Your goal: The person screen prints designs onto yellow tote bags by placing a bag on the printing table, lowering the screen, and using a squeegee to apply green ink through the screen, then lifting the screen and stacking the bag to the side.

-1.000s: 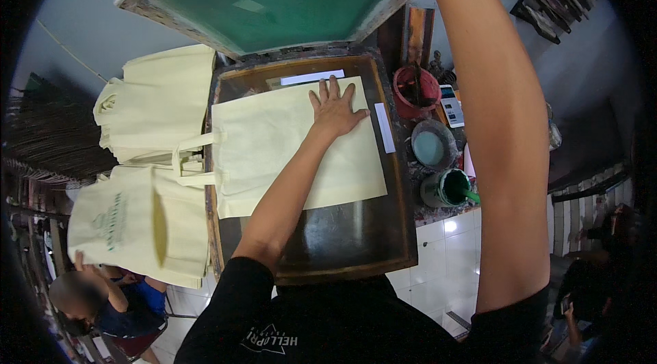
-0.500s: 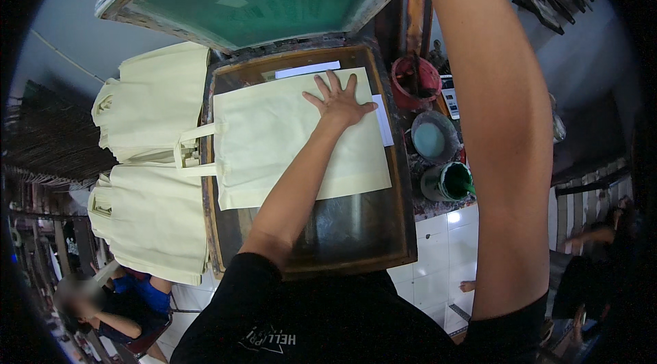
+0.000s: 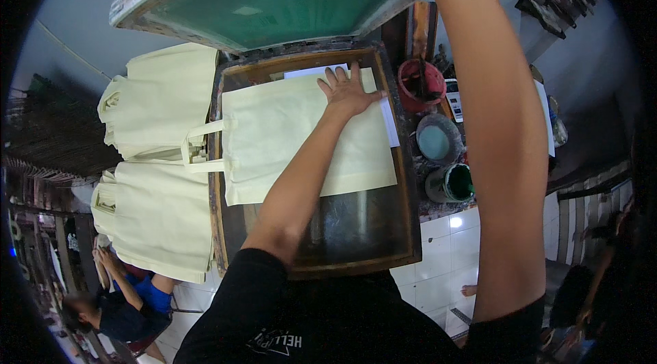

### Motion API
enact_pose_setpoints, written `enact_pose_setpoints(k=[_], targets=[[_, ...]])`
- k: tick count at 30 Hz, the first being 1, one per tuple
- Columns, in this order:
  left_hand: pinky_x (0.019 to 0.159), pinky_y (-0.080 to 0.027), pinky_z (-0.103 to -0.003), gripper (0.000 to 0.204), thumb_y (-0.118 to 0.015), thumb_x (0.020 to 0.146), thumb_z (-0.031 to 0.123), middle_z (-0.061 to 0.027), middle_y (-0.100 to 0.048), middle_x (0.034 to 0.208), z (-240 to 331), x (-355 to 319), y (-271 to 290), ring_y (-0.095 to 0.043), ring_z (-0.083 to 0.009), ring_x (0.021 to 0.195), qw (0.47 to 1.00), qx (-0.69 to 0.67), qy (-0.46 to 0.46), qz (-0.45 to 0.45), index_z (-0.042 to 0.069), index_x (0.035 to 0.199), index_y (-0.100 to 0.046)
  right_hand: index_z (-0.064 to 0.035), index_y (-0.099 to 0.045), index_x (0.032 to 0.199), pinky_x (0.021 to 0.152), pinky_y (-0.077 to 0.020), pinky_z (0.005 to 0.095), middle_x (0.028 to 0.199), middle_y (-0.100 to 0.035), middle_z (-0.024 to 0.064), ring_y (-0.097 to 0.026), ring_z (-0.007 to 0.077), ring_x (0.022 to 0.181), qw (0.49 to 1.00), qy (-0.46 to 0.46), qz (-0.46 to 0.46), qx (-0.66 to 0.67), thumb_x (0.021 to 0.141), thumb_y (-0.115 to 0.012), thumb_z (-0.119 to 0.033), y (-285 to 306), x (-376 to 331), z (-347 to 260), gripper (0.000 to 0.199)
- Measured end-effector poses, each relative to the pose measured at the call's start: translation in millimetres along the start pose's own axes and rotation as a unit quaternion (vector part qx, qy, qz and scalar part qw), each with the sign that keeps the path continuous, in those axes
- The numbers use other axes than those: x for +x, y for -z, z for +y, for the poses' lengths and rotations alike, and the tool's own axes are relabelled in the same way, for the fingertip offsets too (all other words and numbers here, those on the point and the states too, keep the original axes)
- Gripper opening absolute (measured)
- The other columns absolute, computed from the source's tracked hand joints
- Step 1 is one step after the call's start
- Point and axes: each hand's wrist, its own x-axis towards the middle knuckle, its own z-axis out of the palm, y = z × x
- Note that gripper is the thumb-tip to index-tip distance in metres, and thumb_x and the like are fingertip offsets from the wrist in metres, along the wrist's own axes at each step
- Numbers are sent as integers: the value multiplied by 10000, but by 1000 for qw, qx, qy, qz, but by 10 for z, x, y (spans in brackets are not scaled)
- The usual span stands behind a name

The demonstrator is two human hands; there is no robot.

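Note:
A cream tote bag [image 3: 274, 141] lies flat on a dark, wood-edged printing board [image 3: 363, 234], its handles pointing left. My left hand [image 3: 349, 95] presses on the bag's far right part, palm down with the fingers spread. Thin white strips lie along the bag's far edge and its right edge [image 3: 391, 128]. Above the far end of the board, a framed green printing screen [image 3: 274, 11] stands tilted up. My right arm stretches up past the right side to the screen's upper right corner. The right hand itself is cut off by the top of the view.
Left of the board lie two piles of cream tote bags [image 3: 161, 217]. On the right are a red bucket [image 3: 432, 95], a bowl of pale blue liquid [image 3: 434, 142], a pot with green paint [image 3: 450, 183] and a white device [image 3: 454, 100]. Another person [image 3: 126, 306] sits at lower left.
My left hand and the bag have shifted slightly to the far side, covering more of the far white strip. The raised screen appears tipped a little lower. The seated person has raised their arms.

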Motion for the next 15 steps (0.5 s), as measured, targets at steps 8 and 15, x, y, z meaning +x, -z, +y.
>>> enact_pose_setpoints(k=[8,15], targets=[[924,-543,-373,484,-663,991,301,-203,-723,1087,-536,-1917,932,-713,-235,992,728,-642,-200,135,-109,1243,-612,-57,-732,944,573,-439,419,747,-642,198,-605,331,606,1000,-9,5,18,904,-711,-392,-395,-1182,-173,338],[605,-540,-286,229,-696,971,177,-141,-733,800,-1142,-3163,122,-670,-167,632,728,-680,83,9,-42,903,-705,-10,-670,1114,830,-583,435,1048,-727,200,-721,348,969,993,14,-54,108,939,-657,-163,-1267,-2812,-308,233]])
